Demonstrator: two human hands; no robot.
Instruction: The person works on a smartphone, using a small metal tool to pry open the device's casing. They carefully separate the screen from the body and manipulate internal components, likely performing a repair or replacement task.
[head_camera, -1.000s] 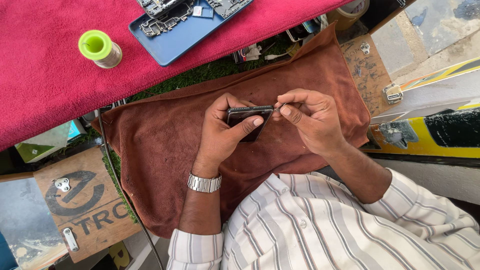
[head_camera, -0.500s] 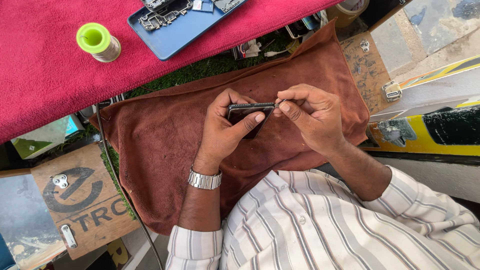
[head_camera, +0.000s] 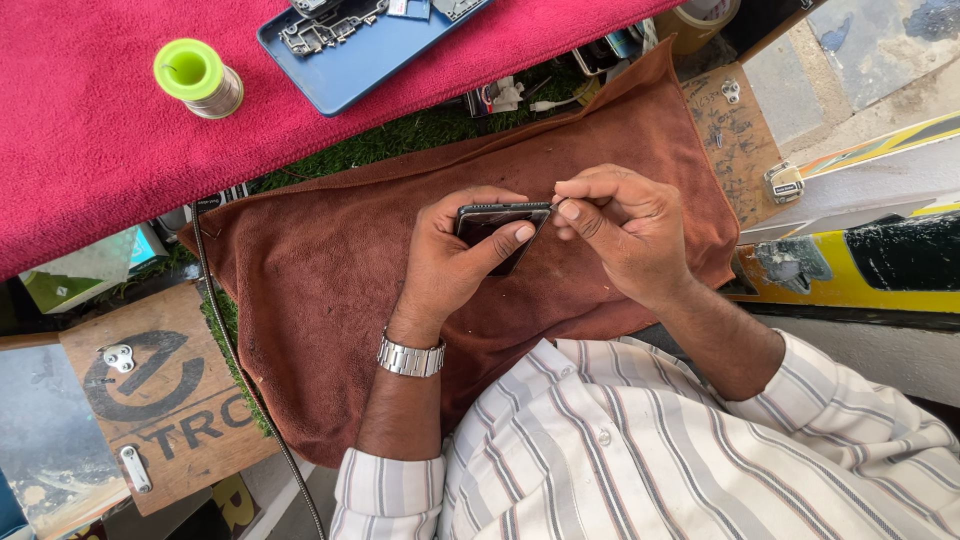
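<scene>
**Two hands on a dark phone over a brown towel**

Nearest the camera, the person's white shirt with grey stripes (head_camera: 640, 450) fills the lower right, its sleeves rolled back from both forearms. A silver metal wristwatch (head_camera: 411, 357) sits on the left wrist.

Just beyond, the left hand (head_camera: 455, 262) is curled around a slim dark rectangular phone (head_camera: 497, 222), thumb laid across its face and fingers wrapped behind, holding it edge-up above the lap. The right hand (head_camera: 625, 232) is closed into a pinch at the phone's right corner, forefinger and thumb pressed together and touching its upper edge; whether something small is gripped between them cannot be told.

Both hands hover over a brown terry towel (head_camera: 330, 290) spread across the lap and the near edge of the work surface. To the left of it lies a wooden board with dark painted markings and metal clips (head_camera: 165, 400), and a thin black cable (head_camera: 245, 390) runs along the towel's left side.

Farther off, a red cloth (head_camera: 90, 170) covers the bench. On it stand a lime-green spool of thin wire (head_camera: 195, 78) and a blue rectangular tray (head_camera: 350, 60) holding dismantled phone parts. A roll of tape (head_camera: 700, 18) shows at the top right, well apart from the hands.
</scene>
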